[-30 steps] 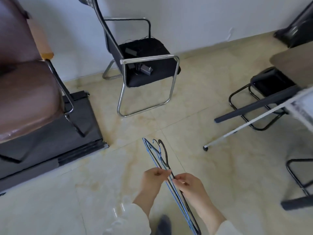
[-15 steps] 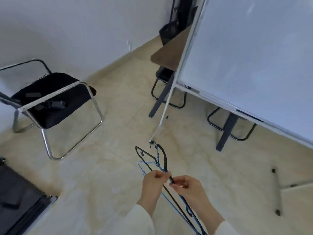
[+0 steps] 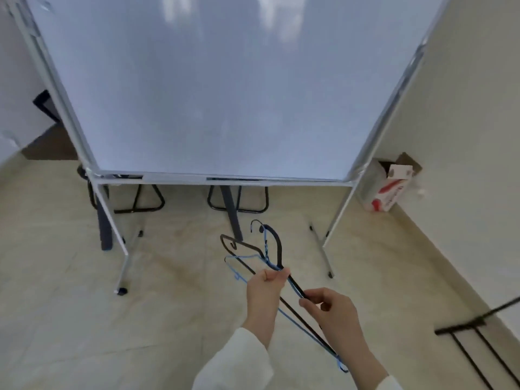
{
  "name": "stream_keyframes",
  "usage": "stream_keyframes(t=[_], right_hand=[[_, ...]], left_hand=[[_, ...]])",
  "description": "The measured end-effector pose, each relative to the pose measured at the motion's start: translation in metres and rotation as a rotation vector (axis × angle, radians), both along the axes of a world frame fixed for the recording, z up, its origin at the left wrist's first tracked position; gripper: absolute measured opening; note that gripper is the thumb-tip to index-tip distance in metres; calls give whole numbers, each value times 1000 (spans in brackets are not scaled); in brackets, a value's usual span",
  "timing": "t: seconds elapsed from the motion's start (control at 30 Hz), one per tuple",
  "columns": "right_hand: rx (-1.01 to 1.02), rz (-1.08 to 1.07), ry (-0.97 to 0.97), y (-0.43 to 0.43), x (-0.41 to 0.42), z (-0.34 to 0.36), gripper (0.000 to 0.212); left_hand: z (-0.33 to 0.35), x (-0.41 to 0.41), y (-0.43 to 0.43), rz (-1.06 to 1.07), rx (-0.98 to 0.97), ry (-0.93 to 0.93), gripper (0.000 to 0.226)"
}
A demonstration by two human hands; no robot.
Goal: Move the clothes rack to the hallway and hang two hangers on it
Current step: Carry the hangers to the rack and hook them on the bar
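Observation:
Two thin hangers, a black hanger [image 3: 277, 243] and a blue hanger [image 3: 239, 260], lie together in front of me with their hooks pointing away. My left hand [image 3: 266, 291] pinches them near the neck. My right hand [image 3: 334, 313] grips their arms a little lower. The far ends stick out past my right wrist. At the right edge, thin black bars [image 3: 475, 330] of what may be the clothes rack's base lie low over the floor; the rest of it is out of frame.
A large whiteboard [image 3: 213, 88] on a metal stand with castors [image 3: 121, 291] fills the view straight ahead. Behind it stand black chair legs [image 3: 237, 204] and a table. A red and white cardboard box [image 3: 387, 190] sits by the right wall. Beige tiled floor.
My view has swung right, from the chairs to the whiteboard head-on. Both hands have kept hold of the hangers, and my right hand has slid a little lower along them.

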State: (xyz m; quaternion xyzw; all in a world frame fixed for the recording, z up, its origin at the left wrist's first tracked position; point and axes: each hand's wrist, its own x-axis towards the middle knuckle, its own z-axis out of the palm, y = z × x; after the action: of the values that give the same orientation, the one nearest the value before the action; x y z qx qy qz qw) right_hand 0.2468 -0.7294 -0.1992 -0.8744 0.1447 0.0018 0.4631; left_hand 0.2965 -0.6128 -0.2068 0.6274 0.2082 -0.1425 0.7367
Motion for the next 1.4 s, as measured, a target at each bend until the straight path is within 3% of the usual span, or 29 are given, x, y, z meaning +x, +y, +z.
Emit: stream_keyframes(t=[0.33,0.5,0.87,1.07,1.4], right_hand=[[122,-477,-66,-237,-78,56,7],[150,-706,-87,-331,-119,74,4],[66,-1032,-96,-479,-145,118,10],[-8,-1200,-107,-536,-166,123,9],[-32,-1412,-175,-634,-214,132,5]], left_hand=[[45,-32,-261,-606,-140,16,12],[58,-51,-379,-904,-197,48,24],[91,-54,-574,-1274,-265,-15,14],[99,-72,-658,-1439,-254,-61,32],[118,-130,-785,-1595,-276,-85,33]])
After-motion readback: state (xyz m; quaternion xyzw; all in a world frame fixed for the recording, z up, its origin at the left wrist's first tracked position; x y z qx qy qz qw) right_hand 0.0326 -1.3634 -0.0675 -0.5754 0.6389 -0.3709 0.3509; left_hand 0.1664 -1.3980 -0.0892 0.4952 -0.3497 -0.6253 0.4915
